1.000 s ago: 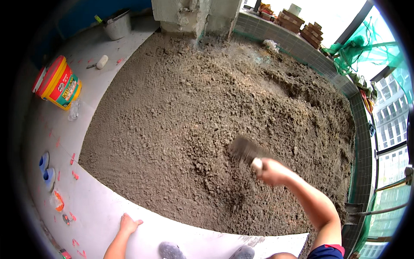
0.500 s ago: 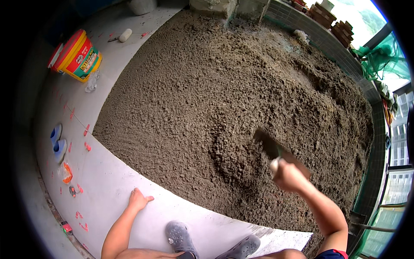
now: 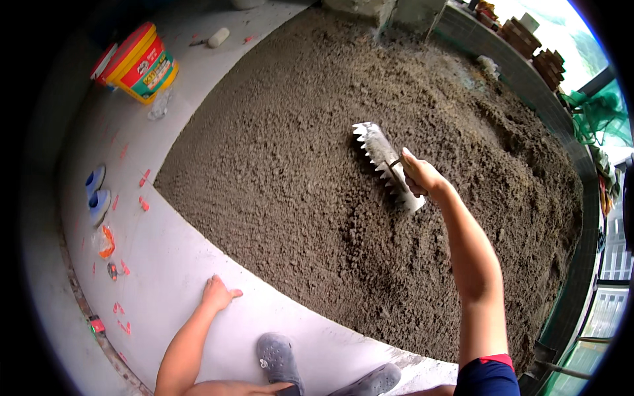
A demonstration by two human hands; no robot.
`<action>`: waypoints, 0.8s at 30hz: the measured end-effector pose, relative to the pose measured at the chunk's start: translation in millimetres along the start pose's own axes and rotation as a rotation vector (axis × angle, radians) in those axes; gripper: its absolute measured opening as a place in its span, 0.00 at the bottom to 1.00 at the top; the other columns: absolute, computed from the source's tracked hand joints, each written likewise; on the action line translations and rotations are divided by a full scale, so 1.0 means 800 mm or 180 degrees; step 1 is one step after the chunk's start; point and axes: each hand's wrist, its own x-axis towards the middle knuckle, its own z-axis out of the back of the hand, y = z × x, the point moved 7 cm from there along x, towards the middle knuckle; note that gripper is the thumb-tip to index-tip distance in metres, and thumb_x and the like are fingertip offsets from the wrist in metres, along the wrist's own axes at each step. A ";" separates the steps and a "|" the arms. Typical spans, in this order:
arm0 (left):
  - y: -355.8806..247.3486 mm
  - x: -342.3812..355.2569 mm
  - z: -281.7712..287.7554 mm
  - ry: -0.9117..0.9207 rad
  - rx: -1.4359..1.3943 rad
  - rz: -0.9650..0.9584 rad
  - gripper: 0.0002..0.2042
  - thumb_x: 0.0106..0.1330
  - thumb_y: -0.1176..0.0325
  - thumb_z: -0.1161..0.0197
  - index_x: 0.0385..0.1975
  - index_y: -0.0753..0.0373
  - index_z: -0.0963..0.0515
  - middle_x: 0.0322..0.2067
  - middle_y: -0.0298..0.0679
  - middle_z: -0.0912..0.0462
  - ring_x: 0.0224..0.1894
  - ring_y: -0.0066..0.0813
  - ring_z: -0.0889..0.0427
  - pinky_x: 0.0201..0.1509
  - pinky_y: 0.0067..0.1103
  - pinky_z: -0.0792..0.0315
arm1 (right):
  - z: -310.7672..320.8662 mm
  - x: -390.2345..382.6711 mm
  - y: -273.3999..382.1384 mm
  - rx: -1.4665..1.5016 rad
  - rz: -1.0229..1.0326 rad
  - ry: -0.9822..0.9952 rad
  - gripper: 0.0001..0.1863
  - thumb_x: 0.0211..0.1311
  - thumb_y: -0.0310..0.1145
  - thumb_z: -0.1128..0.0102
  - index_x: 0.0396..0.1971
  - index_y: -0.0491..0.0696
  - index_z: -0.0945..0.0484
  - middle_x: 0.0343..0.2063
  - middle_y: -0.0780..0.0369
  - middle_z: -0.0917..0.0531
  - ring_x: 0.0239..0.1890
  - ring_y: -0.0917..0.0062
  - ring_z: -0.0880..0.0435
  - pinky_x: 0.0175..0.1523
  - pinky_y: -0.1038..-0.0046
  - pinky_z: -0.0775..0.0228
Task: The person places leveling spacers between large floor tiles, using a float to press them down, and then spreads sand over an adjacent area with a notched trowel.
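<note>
My right hand (image 3: 421, 177) is closed around the handle of a notched trowel (image 3: 376, 144), the arm stretched far forward. The trowel's metal blade lies slantwise over the coarse grey-brown mortar bed (image 3: 277, 125), its toothed long edge facing left. Whether the blade presses into the mortar or hovers just above it, I cannot tell. On the pale tile floor (image 3: 191, 251), near the mortar's border, my left hand (image 3: 218, 294) is propped with the thumb spread out to the right. Nothing shows in it.
Grey clogs (image 3: 277, 353) are on my feet at the mortar's edge. Left stand a yellow-red bucket (image 3: 146, 66), blue-white shoes (image 3: 99, 206) and red tile clips (image 3: 144, 203). A paint roller (image 3: 218, 37) lies farther back. Stacked bricks (image 3: 519, 38) top the far right wall.
My right hand has carried the trowel forward and left, and its toothed edge now shows. My left hand stays propped on the tile. The view has shifted slightly.
</note>
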 end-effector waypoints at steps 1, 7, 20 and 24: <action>-0.006 -0.002 0.000 0.0056 -0.0039 0.0018 0.48 0.48 0.44 0.26 0.57 0.81 0.37 0.57 0.66 0.31 0.63 0.55 0.33 0.67 0.33 0.36 | -0.008 -0.004 -0.010 -0.0163 -0.0030 0.0092 0.35 0.66 0.69 0.60 0.16 0.51 0.32 0.12 0.68 0.34 0.10 0.82 0.40 0.16 0.75 0.44; -0.008 0.001 0.004 0.0219 0.0029 0.0056 0.49 0.49 0.44 0.26 0.58 0.81 0.38 0.59 0.65 0.33 0.64 0.53 0.33 0.68 0.32 0.36 | -0.113 -0.063 -0.048 -0.1210 -0.0175 0.1183 0.37 0.66 0.70 0.64 0.24 0.51 0.23 0.13 0.68 0.29 0.12 0.83 0.30 0.18 0.74 0.34; -0.032 0.000 0.009 0.0263 0.0067 -0.0093 0.51 0.48 0.43 0.26 0.58 0.85 0.39 0.59 0.65 0.31 0.64 0.54 0.33 0.69 0.32 0.38 | -0.288 -0.206 -0.136 -0.1111 0.1158 0.0346 0.24 0.67 0.51 0.46 0.47 0.44 0.26 0.30 0.51 0.16 0.27 0.58 0.16 0.35 0.60 0.25; -0.026 -0.009 0.018 0.0187 -0.0045 -0.0100 0.49 0.48 0.45 0.26 0.56 0.85 0.37 0.57 0.66 0.30 0.62 0.55 0.31 0.67 0.33 0.36 | -0.205 -0.218 -0.151 -0.1467 0.0684 -0.0214 0.24 0.66 0.49 0.44 0.46 0.42 0.30 0.32 0.43 0.17 0.36 0.46 0.17 0.44 0.52 0.26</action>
